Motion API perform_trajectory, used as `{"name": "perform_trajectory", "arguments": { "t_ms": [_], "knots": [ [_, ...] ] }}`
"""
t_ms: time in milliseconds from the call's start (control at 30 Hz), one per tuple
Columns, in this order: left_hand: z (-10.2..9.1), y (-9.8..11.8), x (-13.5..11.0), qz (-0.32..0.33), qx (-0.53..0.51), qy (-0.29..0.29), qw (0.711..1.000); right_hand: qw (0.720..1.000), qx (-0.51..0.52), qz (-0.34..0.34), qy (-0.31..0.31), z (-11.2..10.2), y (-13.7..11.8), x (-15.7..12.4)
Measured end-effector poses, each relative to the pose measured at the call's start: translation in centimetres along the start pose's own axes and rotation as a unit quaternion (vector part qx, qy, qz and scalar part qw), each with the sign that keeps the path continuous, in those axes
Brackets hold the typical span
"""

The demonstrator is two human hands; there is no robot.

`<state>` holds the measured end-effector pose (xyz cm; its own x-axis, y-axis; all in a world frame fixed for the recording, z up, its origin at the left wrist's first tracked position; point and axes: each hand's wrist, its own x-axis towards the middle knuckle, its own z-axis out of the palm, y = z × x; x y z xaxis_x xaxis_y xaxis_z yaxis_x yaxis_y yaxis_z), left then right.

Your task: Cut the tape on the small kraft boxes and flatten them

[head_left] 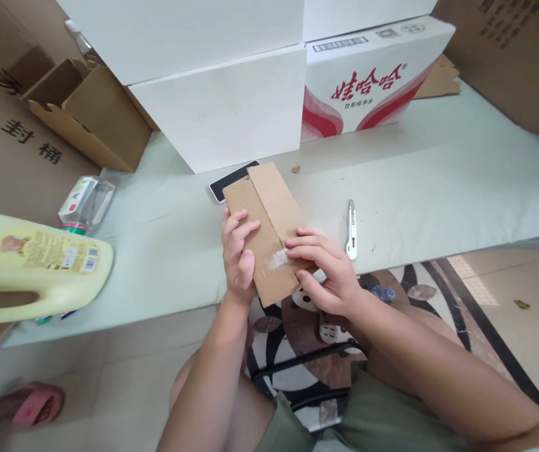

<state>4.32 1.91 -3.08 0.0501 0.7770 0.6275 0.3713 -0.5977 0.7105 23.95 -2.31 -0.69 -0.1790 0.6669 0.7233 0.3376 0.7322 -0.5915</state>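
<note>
A small flat cardboard box (262,216) is tilted between my two hands near the table's front edge. Along its left side my left hand (240,257) grips it, thumb and fingers curled over the edge. My right hand (328,267) clasps the lower right side, its fingertips beside a whitish strip of clear tape (277,258) across the seam. Partly hidden behind the box lies a dark-screened phone-like slab (222,184) with a white rim. To the right, a white utility knife (351,232) rests on the table.
White cartons (232,107) stand along the back, one red-printed (364,88). At left are an open cardboard box (95,107), a clear bottle (88,201) and a large yellow jug (38,263). A power strip (328,329) sits below the table edge. Another person's pink shoe (38,405) shows lower left.
</note>
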Motion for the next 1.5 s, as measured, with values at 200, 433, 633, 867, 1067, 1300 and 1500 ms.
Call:
{"name": "perform_trajectory", "arguments": {
  "t_ms": [200, 433, 633, 867, 1067, 1300, 1500],
  "knots": [
    [-0.2, -0.6, -0.1, 0.037, -0.01, -0.004, 0.999, 1.0, -0.012, 0.001, 0.014, -0.1, -0.3, -0.2],
    [-0.2, -0.6, -0.3, 0.037, -0.008, -0.008, 0.999, 0.965, -0.131, 0.196, 0.118, -4.0, 0.4, 0.5],
    [-0.2, -0.9, -0.3, 0.034, -0.013, -0.004, 0.999, 0.762, -0.36, 0.509, -0.173, -6.3, 3.7, 1.6],
    [-0.3, -0.9, -0.4, 0.036, -0.007, -0.004, 0.999, 0.724, -0.365, 0.521, -0.266, -6.1, 4.4, 1.4],
    [-0.3, -0.7, -0.4, 0.03, 0.001, -0.005, 1.0, 0.81, -0.301, 0.436, -0.253, -4.9, 4.9, 0.9],
    [-0.3, -0.8, -0.4, 0.026, -0.011, -0.008, 1.0, 0.742, -0.345, 0.512, -0.262, -4.7, 4.6, 1.4],
    [-0.3, -0.8, -0.5, 0.026, -0.011, -0.004, 1.0, 0.764, -0.328, 0.481, -0.277, -4.3, 4.9, 1.1]
  ]
}}
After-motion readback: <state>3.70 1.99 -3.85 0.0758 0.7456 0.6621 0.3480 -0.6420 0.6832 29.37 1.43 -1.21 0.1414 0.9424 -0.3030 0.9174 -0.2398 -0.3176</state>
